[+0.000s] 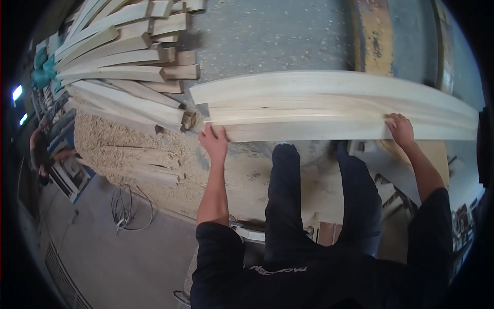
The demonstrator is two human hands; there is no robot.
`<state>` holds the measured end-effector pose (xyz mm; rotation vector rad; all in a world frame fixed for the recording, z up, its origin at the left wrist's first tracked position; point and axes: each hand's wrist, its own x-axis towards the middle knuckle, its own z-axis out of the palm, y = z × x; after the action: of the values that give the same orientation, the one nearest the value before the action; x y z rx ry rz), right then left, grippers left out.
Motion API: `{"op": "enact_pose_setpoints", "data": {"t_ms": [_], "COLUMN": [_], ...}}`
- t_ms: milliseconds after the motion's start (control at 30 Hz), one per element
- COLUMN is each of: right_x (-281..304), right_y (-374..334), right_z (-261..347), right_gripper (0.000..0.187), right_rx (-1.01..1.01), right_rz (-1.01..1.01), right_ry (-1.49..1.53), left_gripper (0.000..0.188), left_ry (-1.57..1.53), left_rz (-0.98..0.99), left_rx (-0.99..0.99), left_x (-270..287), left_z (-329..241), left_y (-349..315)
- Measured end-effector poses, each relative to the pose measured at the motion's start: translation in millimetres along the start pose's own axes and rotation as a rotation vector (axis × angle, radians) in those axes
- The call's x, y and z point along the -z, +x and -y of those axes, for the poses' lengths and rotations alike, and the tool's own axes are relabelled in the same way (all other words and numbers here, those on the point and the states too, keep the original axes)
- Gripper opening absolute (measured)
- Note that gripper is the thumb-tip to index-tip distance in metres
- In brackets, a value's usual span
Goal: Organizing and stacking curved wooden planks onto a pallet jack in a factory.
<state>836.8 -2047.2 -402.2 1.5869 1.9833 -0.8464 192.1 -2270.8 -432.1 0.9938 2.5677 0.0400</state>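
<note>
1. When taken from the hands, lying straight ahead and crosswise: a pale near plank, long axis left to right, alongside a pale far plank bowing away at mid-length. Exact seam between them hard to read.
2. Left hand: at the near plank's left end, by its near corner; thumb parted from fingers, fingertips touching wood. Underside hidden — cannot tell whether pinching.
3. Right hand: on the same plank, well along to the right, fingers bent over the top. Thumb out of sight; cannot tell how firmly closed.
4. Nearer to an end: left hand, almost at the corner. Right hand well short of the other end, with wood running on past toward the rim of view.
5. Edges: near side just beyond the legs; far side facing grey floor sprinkled with chips. Yellow beam farther off, toward the right.
6. Room, as judged: tightest at left — stacked wood just beside the planks' ends, shavings nearer in. Widest on the far side, short of the beam.
</note>
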Motion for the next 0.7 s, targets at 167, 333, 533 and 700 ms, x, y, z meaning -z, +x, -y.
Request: {"op": "enact_pose_setpoints", "data": {"t_ms": [167,333,533,700], "right_x": [2,-7,15,197], "right_y": [49,93,-34,-153], "right_z": [28,71,205,337], "right_gripper": [0.044,0.052,0.049,0.036], "right_rx": [0.181,0.173,0.140,0.449], "right_rz": [-0.257,-0.346,-0.376,-0.638], "right_ry": [-0.077,0.008,0.373,0.737], "left_gripper": [0.072,0.069,0.061,0.061], "left_ry": [-0.215,-0.340,-0.296,-0.191], "left_rz": [0.065,0.278,0.070,0.268], "left_rx": [0.096,0.330,0.161,-0.153], "left_x": [30,20,25,78], "left_z": [-16,5,-5,14], "left_y": [19,58,9,-70]}}
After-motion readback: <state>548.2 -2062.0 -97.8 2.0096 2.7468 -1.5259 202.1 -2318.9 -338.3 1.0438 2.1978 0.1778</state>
